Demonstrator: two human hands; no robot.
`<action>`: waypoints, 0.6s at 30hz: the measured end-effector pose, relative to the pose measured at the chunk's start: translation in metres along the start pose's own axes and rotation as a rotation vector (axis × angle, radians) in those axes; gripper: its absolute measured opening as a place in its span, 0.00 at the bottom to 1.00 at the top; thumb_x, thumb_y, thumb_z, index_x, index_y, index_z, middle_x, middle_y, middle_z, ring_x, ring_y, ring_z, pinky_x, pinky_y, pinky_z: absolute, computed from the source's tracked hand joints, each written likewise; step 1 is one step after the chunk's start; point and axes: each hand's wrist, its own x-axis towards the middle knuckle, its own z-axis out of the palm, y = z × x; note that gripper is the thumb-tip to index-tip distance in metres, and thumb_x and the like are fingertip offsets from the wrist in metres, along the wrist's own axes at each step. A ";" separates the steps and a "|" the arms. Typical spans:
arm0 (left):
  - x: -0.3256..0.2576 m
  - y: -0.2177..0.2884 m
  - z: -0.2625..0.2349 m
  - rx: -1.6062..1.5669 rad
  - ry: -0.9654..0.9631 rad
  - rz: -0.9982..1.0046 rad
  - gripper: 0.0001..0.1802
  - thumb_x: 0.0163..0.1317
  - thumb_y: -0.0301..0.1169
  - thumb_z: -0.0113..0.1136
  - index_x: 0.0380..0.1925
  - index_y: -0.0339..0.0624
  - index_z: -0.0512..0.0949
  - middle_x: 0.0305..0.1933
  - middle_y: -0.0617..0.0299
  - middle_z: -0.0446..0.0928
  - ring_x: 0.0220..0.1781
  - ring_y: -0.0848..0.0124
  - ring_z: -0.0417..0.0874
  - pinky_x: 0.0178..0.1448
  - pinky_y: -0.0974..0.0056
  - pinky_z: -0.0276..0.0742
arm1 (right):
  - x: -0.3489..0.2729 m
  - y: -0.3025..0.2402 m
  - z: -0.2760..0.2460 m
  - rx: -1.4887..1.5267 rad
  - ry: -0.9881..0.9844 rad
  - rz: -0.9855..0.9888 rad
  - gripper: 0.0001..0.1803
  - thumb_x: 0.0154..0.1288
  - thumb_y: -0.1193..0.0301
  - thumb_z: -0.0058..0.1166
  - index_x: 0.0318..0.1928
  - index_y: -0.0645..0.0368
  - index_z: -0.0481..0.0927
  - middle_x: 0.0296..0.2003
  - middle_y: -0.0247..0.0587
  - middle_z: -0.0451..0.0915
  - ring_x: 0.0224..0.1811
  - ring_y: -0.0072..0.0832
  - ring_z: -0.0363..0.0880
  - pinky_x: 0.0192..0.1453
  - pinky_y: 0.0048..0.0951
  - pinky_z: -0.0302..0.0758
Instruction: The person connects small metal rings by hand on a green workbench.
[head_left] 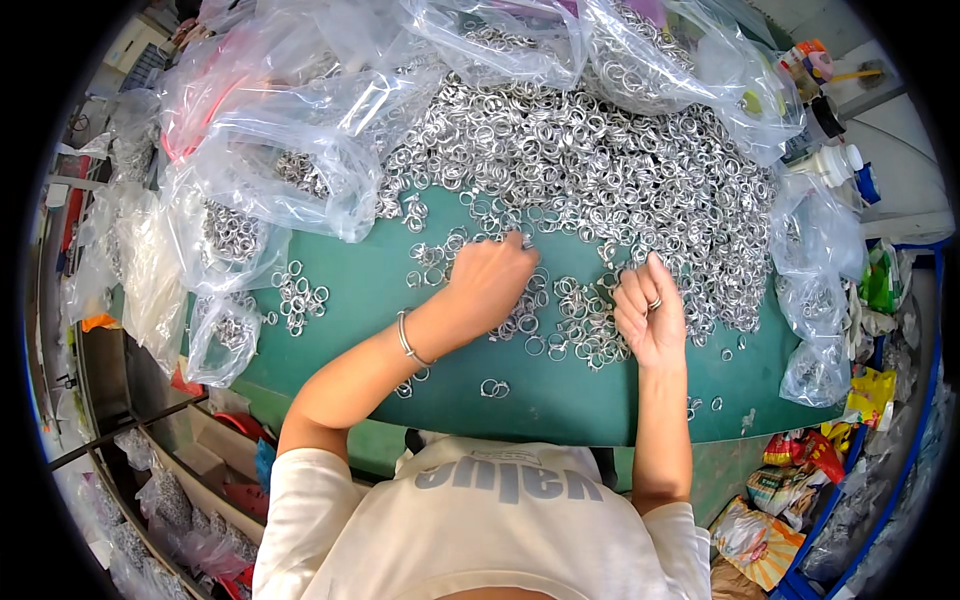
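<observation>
A large heap of silver metal rings [570,150] covers the far part of the green table [330,385]. My left hand [490,280], with a bangle on its wrist, reaches in at the heap's near edge. Its fingers are bent down and pressed together among the rings, and their tips are partly hidden. To the right, my right hand [650,315] is turned partly palm up, fingers curled in, with a ring worn on one finger. Whatever it holds is hidden. Between the hands lies a smaller group of rings [590,325].
Clear plastic bags [290,150] holding rings crowd the left and far sides. More small bags [815,300] hang at the right edge near a white bottle [835,163]. A few loose rings [298,297] lie at left. Colourful packets [760,540] sit below right.
</observation>
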 end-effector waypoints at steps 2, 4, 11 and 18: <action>0.001 -0.004 0.008 -0.039 0.020 -0.001 0.06 0.57 0.28 0.60 0.35 0.43 0.80 0.30 0.55 0.76 0.28 0.53 0.81 0.31 0.53 0.76 | -0.005 0.002 0.003 -0.393 0.195 -0.038 0.10 0.68 0.73 0.54 0.27 0.55 0.73 0.15 0.21 0.65 0.13 0.10 0.53 0.13 0.15 0.45; 0.001 -0.006 0.011 -0.144 0.113 -0.028 0.06 0.57 0.27 0.60 0.35 0.43 0.80 0.30 0.55 0.77 0.28 0.53 0.81 0.32 0.54 0.76 | -0.007 0.008 0.012 -0.740 0.332 -0.076 0.07 0.64 0.75 0.58 0.28 0.57 0.76 0.13 0.21 0.62 0.13 0.10 0.55 0.14 0.18 0.48; -0.019 0.004 0.004 -0.376 0.161 0.001 0.09 0.58 0.33 0.63 0.37 0.45 0.79 0.33 0.57 0.77 0.28 0.55 0.81 0.32 0.56 0.77 | -0.005 0.036 0.012 -2.083 0.161 -0.358 0.09 0.54 0.76 0.65 0.37 0.55 0.83 0.13 0.32 0.63 0.17 0.15 0.61 0.24 0.21 0.62; -0.025 0.027 0.017 -0.151 0.086 -0.009 0.12 0.56 0.37 0.64 0.36 0.45 0.78 0.35 0.59 0.75 0.23 0.56 0.80 0.26 0.55 0.76 | -0.017 0.002 0.019 -0.864 0.142 0.016 0.10 0.67 0.69 0.56 0.42 0.63 0.81 0.13 0.23 0.63 0.12 0.13 0.58 0.15 0.21 0.55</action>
